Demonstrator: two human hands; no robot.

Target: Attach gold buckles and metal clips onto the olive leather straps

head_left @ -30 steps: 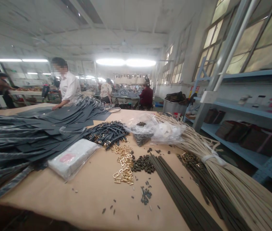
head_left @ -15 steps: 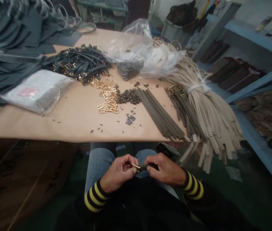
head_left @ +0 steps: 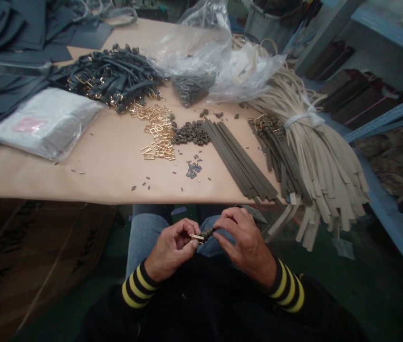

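L hand (head_left: 171, 248), lower ctr of frame: grip clamped on gold buckle (head_left: 196, 238). R hand (head_left: 247, 247), same area: grip pinched on dk strap (head_left: 207, 234).

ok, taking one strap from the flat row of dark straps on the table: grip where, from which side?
I'd pinch one strap by its near end, from the front of the table, probably right hand. They lie flat and lengthwise, near ends close to the front edge, toward that hand; the far ends sit beside the dark loop pieces, so look more awkward.
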